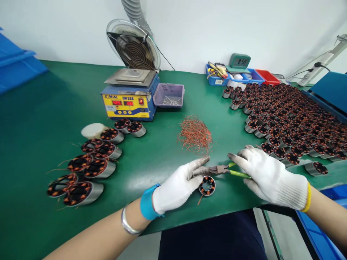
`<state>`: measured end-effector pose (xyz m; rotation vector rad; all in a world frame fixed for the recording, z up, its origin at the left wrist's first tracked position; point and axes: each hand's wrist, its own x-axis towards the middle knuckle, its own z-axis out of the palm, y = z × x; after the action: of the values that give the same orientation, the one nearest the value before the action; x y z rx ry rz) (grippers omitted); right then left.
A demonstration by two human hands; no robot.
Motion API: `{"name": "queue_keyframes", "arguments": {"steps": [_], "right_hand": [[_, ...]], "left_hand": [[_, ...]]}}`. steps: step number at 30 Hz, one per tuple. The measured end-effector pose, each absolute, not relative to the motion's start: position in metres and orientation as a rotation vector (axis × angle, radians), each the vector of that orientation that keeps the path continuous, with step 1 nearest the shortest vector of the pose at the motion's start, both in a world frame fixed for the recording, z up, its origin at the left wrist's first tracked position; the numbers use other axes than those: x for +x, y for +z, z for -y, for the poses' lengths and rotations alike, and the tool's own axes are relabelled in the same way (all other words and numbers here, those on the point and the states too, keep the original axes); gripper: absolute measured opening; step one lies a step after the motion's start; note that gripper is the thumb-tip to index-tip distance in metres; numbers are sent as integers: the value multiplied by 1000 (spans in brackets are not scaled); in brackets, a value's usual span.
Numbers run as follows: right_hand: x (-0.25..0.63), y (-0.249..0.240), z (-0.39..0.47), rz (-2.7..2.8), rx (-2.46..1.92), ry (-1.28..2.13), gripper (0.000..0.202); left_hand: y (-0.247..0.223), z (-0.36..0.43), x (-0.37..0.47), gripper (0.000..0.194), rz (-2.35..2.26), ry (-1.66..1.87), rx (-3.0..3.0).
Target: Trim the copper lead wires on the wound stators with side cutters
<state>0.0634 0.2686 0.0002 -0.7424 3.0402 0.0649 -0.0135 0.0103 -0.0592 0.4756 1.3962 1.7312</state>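
My right hand [264, 173], in a white glove, is closed around the green handles of a pair of pliers [222, 169]. The handles are spread slightly apart, and the jaws point left toward my left fingertips. My gloved left hand [180, 184] grips the upper left edge of a small motor stator [214, 186] with thumb and fingers; its index finger reaches out above the pliers' tip. The stator is a metal ring with copper windings on black, lying on the green table. A short copper wire end [200, 199] sticks out at its lower left. Whether the jaws hold any wire is hidden.
Beyond my hands lies a pile of copper wire clippings [195, 133]. Several stators [99, 168] stand at left; many more [295, 119] fill the right. Behind are a yellow-and-blue soldering pot [127, 104], a purple tray [168, 104], a clock [240, 60] and small bins [267, 77].
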Motion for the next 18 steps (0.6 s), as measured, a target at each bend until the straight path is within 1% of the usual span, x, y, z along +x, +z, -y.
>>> {"name": "queue_keyframes", "arguments": {"steps": [3, 12, 18], "right_hand": [[60, 4, -265, -3019, -738, 96, 66], [49, 18, -254, -2913, -672, 220, 60], [43, 20, -253, -2880, -698, 304, 55]], "left_hand": [[-57, -11, -14, 66, -1384, 1737, 471], [-55, -9, -13, 64, -1495, 1670, 503], [-50, -11, -13, 62, -1429, 1699, 429]]}}
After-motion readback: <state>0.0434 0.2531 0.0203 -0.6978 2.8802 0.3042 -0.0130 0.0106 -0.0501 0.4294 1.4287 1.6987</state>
